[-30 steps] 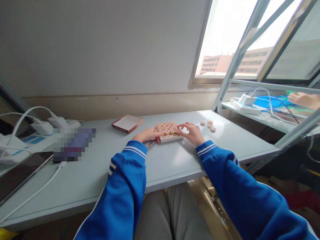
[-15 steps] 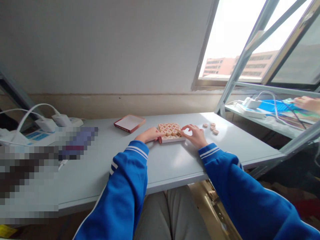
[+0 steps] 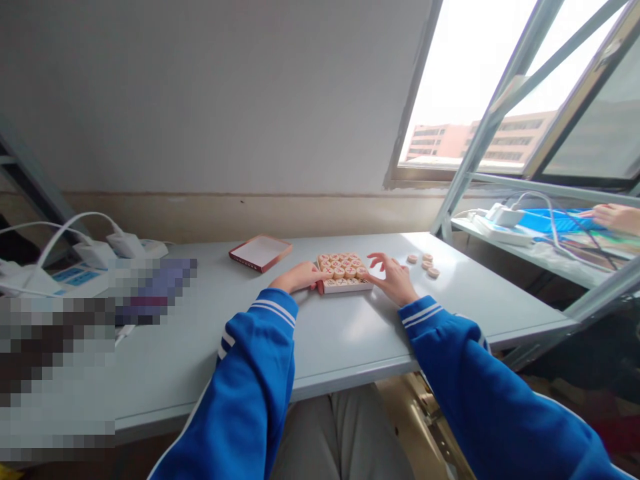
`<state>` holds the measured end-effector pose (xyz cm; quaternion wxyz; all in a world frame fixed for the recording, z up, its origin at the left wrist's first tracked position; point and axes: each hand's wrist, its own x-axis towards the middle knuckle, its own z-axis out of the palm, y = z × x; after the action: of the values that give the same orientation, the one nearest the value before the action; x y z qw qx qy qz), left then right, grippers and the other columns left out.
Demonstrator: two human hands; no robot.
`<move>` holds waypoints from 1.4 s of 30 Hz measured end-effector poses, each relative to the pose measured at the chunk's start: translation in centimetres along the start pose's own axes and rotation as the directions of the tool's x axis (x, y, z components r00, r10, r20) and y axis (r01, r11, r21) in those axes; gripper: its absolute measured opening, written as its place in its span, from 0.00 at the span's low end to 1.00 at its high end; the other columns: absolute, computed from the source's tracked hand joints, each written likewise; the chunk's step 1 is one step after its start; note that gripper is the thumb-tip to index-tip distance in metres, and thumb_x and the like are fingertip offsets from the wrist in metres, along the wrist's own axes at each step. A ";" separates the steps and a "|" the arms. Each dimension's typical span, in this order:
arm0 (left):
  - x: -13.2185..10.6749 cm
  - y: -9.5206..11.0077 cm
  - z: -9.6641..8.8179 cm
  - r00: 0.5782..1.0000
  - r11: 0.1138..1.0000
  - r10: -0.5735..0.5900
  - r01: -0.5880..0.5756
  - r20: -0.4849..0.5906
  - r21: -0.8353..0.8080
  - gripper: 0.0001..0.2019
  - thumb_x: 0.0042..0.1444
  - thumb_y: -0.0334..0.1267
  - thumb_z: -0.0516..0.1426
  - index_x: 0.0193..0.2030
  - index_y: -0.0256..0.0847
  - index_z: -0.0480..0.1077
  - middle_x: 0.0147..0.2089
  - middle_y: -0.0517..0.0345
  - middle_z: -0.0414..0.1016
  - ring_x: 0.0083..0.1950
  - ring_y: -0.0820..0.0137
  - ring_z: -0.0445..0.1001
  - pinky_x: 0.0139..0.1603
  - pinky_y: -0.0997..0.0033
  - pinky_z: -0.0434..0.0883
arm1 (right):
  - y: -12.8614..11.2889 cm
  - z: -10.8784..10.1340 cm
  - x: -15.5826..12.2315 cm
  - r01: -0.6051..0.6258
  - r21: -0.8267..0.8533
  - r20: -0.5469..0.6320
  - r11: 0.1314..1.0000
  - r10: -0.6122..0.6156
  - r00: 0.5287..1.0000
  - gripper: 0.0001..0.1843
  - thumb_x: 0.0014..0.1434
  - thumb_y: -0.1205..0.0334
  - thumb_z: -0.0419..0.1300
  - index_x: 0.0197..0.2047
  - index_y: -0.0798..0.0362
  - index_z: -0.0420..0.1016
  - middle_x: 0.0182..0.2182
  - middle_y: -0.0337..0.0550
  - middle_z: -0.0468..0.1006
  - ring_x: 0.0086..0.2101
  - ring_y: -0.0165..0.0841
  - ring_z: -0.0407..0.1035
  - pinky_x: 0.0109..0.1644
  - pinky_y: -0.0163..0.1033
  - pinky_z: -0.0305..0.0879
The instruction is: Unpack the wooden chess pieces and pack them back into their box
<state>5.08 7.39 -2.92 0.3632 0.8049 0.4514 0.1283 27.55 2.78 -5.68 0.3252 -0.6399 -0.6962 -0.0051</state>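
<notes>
A shallow box (image 3: 345,289) full of round wooden Chinese chess pieces (image 3: 340,262) lies on the desk in front of me. The pieces stand in rows, with the nearest row lower than the others. My left hand (image 3: 302,277) grips the left end of the box, thumb on top and fingers at its side. At the right end is my right hand (image 3: 394,279), fingers spread, its thumb touching the pieces near the front right corner. No piece shows between those fingers. Several loose chess pieces (image 3: 427,265) lie to the right of this hand.
A red-edged box lid (image 3: 261,253) rests upturned at the back left of the grey desk (image 3: 345,340). Power strips (image 3: 90,277) with white plugs and cables stand farther left, beside a blurred patch. Another person's hand (image 3: 615,217) is over a neighbouring desk at right.
My right hand's fingers have parted and lifted off the pieces, while its thumb stays at the box's right end. The left hand keeps its hold. The view has tilted slightly.
</notes>
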 end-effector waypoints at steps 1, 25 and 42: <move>0.0 0.0 0.0 1.000 1.000 -0.002 0.003 0.009 -0.005 0.21 0.48 0.49 0.50 0.19 0.34 0.72 0.15 0.62 0.59 0.21 0.75 0.58 0.30 0.73 0.57 | 0.1 0.1 0.0 -0.006 0.008 0.002 1.000 0.006 1.000 0.22 0.49 0.47 0.56 0.46 0.48 0.65 0.35 0.41 0.75 0.33 0.36 0.65 0.39 0.43 0.50; 0.7 -0.8 0.3 1.000 1.000 -0.007 0.007 -0.018 0.021 0.18 0.47 0.45 0.50 0.16 0.35 0.70 0.15 0.62 0.61 0.20 0.75 0.57 0.28 0.73 0.56 | 9.3 -2.4 2.2 -0.258 -0.432 -0.190 0.864 0.192 0.963 0.13 0.52 0.54 0.53 0.34 0.48 0.76 0.41 0.48 0.72 0.43 0.44 0.60 0.44 0.52 0.50; 0.2 -0.4 -0.5 0.992 0.991 0.043 -0.027 0.121 -0.130 0.26 0.57 0.43 0.40 0.17 0.35 0.71 0.16 0.58 0.64 0.22 0.75 0.58 0.30 0.74 0.58 | -6.1 1.7 -0.9 0.282 -0.041 0.084 0.958 -0.278 0.957 0.10 0.53 0.54 0.56 0.40 0.43 0.71 0.38 0.40 0.73 0.42 0.37 0.63 0.41 0.42 0.53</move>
<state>4.68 7.87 -2.86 0.4393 0.7941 0.4044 0.1133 21.29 1.62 -4.97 0.2772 -0.5428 -0.7915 -0.0447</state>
